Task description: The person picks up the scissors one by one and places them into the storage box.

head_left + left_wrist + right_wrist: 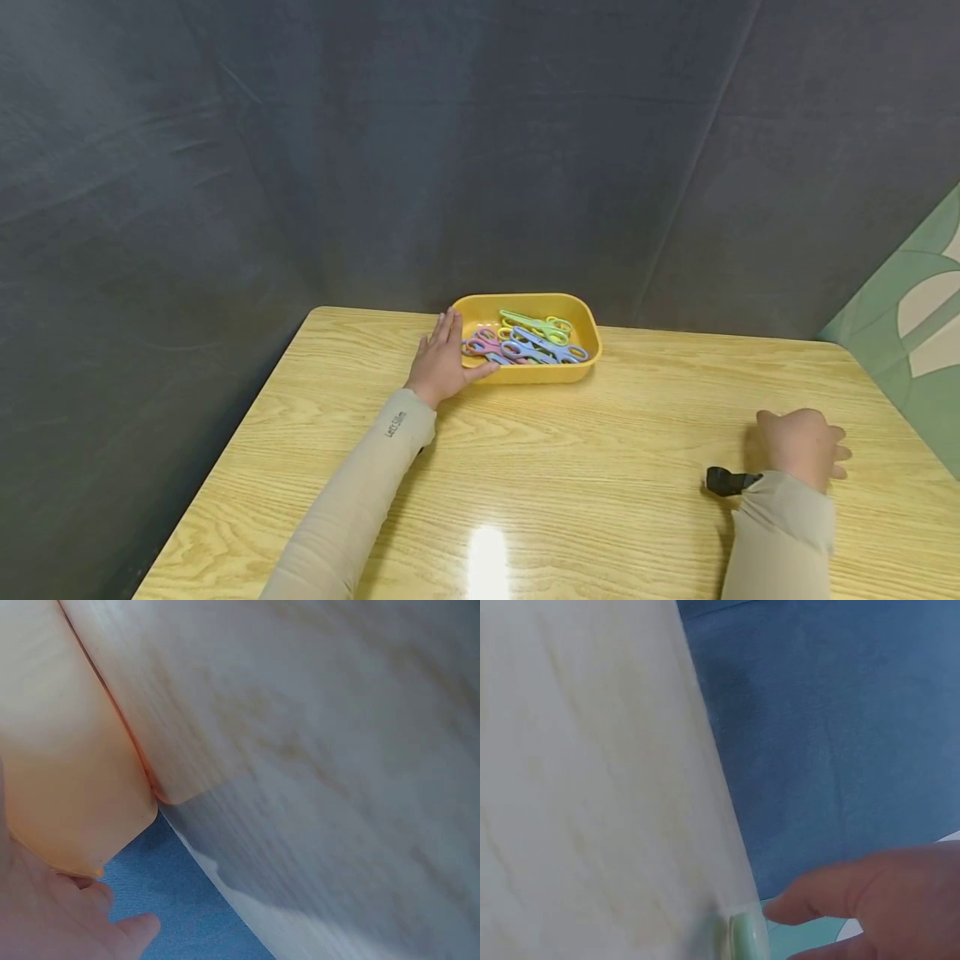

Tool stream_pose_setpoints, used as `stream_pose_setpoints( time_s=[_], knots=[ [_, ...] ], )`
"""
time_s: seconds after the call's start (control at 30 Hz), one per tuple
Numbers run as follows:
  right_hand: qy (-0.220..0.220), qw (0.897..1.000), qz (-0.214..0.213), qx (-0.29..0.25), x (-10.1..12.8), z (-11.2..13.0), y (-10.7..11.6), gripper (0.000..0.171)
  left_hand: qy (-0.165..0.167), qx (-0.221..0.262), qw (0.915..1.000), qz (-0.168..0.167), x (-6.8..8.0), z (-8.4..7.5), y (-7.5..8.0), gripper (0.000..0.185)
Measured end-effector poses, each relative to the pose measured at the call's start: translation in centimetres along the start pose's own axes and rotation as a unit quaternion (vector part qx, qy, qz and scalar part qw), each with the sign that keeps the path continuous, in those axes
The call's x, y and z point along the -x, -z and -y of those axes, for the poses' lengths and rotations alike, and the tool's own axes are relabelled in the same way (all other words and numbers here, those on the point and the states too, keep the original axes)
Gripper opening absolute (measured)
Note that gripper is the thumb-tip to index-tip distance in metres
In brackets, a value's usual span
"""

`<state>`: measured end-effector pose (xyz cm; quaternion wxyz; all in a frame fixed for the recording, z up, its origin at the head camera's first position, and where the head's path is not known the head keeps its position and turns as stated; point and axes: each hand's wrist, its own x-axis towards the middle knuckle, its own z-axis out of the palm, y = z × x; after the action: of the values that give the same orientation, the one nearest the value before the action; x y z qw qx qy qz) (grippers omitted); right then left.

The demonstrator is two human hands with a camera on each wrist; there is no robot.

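Observation:
My left hand [437, 363] rests against the left end of a yellow tray [536, 375], fingers straight along its side and thumb across the front rim. In the left wrist view the fingers touch the tray's wall [82, 765]. Inside the tray lie several scissors, among them green scissors [542, 325], blue scissors [551, 344] and pink scissors [487, 340]. Over the table's right part is my right hand [802, 446], back up, fingers spread to the right. A pale green rounded thing [744, 936] shows near its thumb in the right wrist view; the hand hides it in the head view.
The wood-grained table [600, 467] ends at a dark curtain [480, 167] close behind the tray. A green patterned panel [900, 325] borders the right side. A black strap piece [726, 481] sticks out from the right wrist.

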<state>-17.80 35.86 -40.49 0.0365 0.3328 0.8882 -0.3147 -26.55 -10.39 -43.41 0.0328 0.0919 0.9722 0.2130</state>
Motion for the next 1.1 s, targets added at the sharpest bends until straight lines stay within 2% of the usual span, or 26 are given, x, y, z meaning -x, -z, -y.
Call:
stream_pose_setpoints(
  time_s=[0.3, 0.5, 0.73, 0.9, 1.0, 1.1],
  knots=[
    [0.001, 1.0, 0.0, -0.001, -0.2, -0.7, -0.4, 0.058, 0.001, 0.001, 1.0, 0.0, -0.1, 0.1, -0.2, 0.118],
    [0.021, 1.0, 0.006, 0.009, -0.8, -0.9, -0.5, 0.054, -0.001, 0.004, 1.0, -0.001, -0.1, 0.1, -0.2, 0.118],
    [0.065, 0.997, -0.032, -0.02, -1.1, -1.0, -1.0, 0.065, -0.001, 0.005, 1.0, -0.007, 0.0, 0.1, -0.2, 0.118],
    [0.094, 0.993, -0.067, -0.033, -1.0, -1.2, -1.1, 0.061, -0.002, 0.005, 1.0, -0.008, 0.0, 0.1, -0.2, 0.118],
    [0.081, 0.994, -0.068, -0.019, -0.9, -1.2, -0.9, 0.055, -0.002, 0.005, 1.0, -0.008, -0.1, 0.1, -0.2, 0.118],
    [0.04, 0.998, -0.047, -0.019, -0.9, -1.2, -0.7, 0.051, -0.003, 0.004, 0.9999, -0.011, -0.1, 0.1, -0.2, 0.117]
  ],
)
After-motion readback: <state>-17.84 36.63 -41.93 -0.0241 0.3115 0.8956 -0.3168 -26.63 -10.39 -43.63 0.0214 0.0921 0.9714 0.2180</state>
